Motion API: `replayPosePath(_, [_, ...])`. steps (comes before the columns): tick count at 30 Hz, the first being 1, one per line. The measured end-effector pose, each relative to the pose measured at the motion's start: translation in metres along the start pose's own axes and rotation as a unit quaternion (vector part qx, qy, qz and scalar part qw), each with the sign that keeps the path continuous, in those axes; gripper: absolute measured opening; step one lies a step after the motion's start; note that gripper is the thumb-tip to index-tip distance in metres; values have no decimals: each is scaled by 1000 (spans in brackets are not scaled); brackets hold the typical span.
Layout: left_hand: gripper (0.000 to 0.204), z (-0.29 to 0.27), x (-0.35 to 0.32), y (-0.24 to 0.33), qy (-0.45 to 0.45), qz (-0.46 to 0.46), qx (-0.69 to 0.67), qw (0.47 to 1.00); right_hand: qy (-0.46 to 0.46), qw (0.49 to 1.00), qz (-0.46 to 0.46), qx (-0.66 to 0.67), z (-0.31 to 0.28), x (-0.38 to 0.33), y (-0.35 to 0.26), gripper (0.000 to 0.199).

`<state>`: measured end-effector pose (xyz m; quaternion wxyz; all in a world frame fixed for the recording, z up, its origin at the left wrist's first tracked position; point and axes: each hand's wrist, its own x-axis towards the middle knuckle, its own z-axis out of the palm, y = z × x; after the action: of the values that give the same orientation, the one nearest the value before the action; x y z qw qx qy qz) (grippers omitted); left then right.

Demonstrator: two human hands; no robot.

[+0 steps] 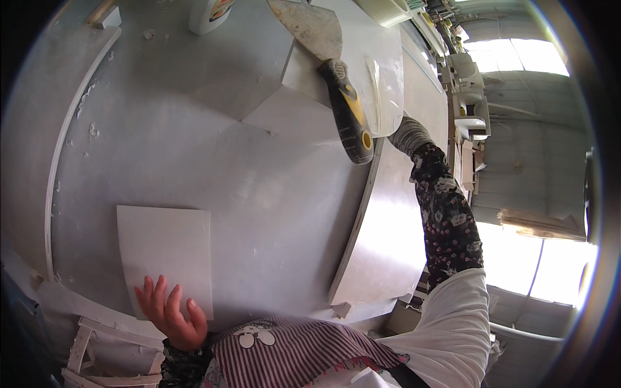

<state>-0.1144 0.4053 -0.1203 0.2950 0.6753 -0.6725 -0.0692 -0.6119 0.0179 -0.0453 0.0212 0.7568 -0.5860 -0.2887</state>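
Note:
My left hand (169,312) lies flat with its fingers spread on the near corner of a white rectangular sheet (165,249), which rests on the grey worktop (259,194). My right arm, in a dark patterned sleeve, reaches along the worktop's right edge. My right hand (409,134), in a grey glove, is at the edge of a white curved panel (381,84); its fingers are hidden behind the panel. A wide putty knife (343,97) with a black and yellow handle lies on the worktop just left of that hand, blade pointing away from me.
A white plastic bottle (208,14) stands at the far edge. A thin white strip (61,149) curves along the worktop's left side. White moulded pieces (469,97) are stacked at the far right, and white scrap frames (97,355) lie at the lower left.

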Motion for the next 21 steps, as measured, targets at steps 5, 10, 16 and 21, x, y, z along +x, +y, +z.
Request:
replayPosePath(5, [26,1,0,-2,-3,3,-16,1000,36,998,32,50,-16,-14,-10,34])
replayPosePath(10, [24,-1,0,-3,-7,5,-25,1000,39,998,36,21,-38,-15,-35,40])
replayPosePath(16, [25,0,-4,-5,-19,-4,-37,999,-61,998,27,6,-71,-27,-61,39])
replayPosePath(21, [25,0,-8,-8,-19,-9,-49,999,-15,986,74,147,-41,-16,-45,37])
